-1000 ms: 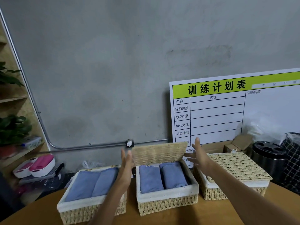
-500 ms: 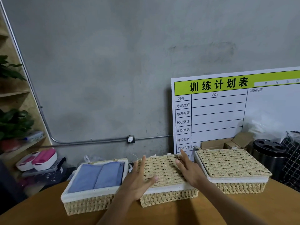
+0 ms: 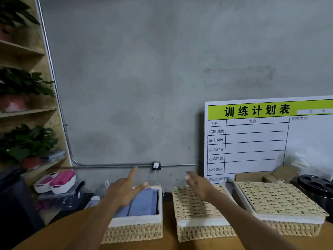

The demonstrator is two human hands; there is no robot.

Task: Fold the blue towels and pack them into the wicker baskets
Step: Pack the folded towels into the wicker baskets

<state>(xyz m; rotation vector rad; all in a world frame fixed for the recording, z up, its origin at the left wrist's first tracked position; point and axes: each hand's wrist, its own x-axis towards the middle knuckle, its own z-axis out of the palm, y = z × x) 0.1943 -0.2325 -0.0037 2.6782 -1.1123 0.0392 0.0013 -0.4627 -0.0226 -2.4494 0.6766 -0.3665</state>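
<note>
Left hand (image 3: 124, 193) above blue towels (image 3: 142, 202) — seemingly apart

Grey concrete wall (image 3: 162, 69), wooden shelving (image 3: 21, 112), round wooden table (image 3: 169, 244)

From my remote feed the room looked dim and evenly lit, with no hard shadows. The left shelf (image 3: 23, 112) fell into murk. Motion blur softened both hands, the wide lens bent the wall pipe (image 3: 59, 98), and the whiteboard (image 3: 270, 138) showed mild glare.
</note>
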